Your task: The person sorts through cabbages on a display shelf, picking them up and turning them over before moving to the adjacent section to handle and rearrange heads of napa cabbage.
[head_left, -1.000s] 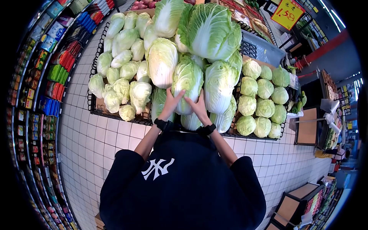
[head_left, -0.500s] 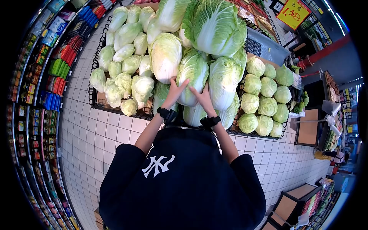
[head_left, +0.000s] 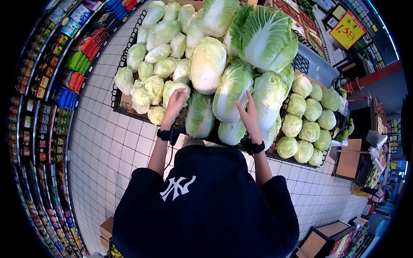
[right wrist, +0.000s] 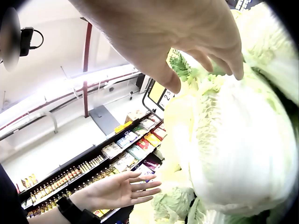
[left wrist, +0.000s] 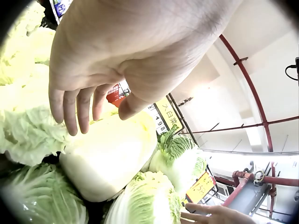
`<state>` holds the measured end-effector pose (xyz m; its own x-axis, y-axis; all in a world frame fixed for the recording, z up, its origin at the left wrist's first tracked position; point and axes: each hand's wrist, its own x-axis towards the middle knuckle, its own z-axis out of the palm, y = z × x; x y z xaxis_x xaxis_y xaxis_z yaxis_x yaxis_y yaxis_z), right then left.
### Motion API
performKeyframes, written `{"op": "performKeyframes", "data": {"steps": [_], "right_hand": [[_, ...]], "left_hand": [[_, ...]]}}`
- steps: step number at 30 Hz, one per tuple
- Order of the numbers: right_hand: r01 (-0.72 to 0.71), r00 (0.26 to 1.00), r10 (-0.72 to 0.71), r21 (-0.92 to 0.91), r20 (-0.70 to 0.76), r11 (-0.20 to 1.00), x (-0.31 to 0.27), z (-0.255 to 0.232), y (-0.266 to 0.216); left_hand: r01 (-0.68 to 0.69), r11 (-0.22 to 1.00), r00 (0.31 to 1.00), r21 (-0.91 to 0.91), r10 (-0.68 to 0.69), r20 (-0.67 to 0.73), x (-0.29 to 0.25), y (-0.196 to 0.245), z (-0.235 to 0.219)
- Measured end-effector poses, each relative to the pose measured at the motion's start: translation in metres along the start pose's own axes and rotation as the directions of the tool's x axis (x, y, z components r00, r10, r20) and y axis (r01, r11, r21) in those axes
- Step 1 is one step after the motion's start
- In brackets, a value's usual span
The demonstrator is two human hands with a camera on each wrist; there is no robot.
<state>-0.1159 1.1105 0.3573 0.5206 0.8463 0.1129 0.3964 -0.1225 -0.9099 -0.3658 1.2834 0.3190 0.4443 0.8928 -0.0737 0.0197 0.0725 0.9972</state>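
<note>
A napa cabbage (head_left: 232, 92) lies in the front middle of the produce stand, a paler napa cabbage (head_left: 208, 64) at its upper left and another napa cabbage (head_left: 270, 96) at its right. My right hand (head_left: 249, 115) hovers at the middle cabbage's lower right side, thumb and fingers spread and holding nothing. To the left, my left hand (head_left: 174, 108) is apart from that cabbage, its fingers loosely extended and overlapping a small pale cabbage (head_left: 180, 91). In the left wrist view the left hand's fingers (left wrist: 84, 109) hang loose with nothing in them.
Small pale cabbages (head_left: 165, 34) fill the stand's left side; round cabbages (head_left: 309, 131) stack at the right. A large leafy napa cabbage (head_left: 266, 38) lies at the back. A yellow price sign (head_left: 347, 29) stands at the back right. Packed shelves (head_left: 47, 99) line the left.
Both hands have come off the middle napa cabbage and spread apart, the left hand going left. The cabbage keeps its place among its neighbours; the head view has shifted.
</note>
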Motion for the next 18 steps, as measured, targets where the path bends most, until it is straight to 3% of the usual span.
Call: {"op": "performKeyframes", "data": {"steps": [5,8,10,18], "right_hand": [[0.114,0.992,-0.11,0.07,-0.062,0.991,0.022,0.027,-0.029],[0.108,0.991,-0.102,0.07,-0.083,0.992,0.034,0.038,-0.036],[0.121,0.979,-0.129,-0.059,-0.157,0.991,0.039,0.041,-0.043],[0.069,0.975,-0.07,-0.013,-0.212,0.998,0.051,0.056,-0.07]], "left_hand": [[0.025,1.0,0.997,0.015,-0.026,0.076,0.011,-0.011,-0.02],[0.004,1.0,0.996,0.006,-0.005,0.089,0.019,-0.006,-0.028],[-0.001,1.0,0.993,0.022,-0.001,0.117,0.027,0.004,-0.034],[-0.019,1.0,0.979,0.004,0.017,0.202,0.071,0.007,-0.048]]}}
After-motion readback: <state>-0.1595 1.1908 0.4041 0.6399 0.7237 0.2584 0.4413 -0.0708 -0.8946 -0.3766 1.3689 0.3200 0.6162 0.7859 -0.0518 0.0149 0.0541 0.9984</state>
